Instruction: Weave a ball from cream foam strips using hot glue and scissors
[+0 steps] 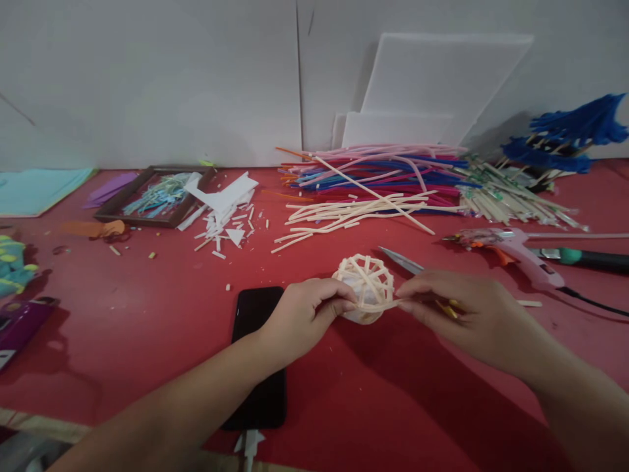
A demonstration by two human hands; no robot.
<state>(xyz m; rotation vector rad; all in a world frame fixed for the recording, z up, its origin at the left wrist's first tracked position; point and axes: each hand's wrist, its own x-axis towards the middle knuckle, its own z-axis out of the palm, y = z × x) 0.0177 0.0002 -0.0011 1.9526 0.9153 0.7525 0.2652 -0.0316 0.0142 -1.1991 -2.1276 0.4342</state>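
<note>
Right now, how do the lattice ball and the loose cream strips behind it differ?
Shape: the lattice ball is rounded, its strips crossing one another around something white; the loose cream strips lie long and mostly straight.
Handling: the left hand grips the lattice ball at its edge; no hand touches the loose cream strips.
Shared: both show pale, cream-coloured lengths.

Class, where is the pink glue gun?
In the head view, the glue gun lies toward the right, on the red table beyond the right hand.
</note>
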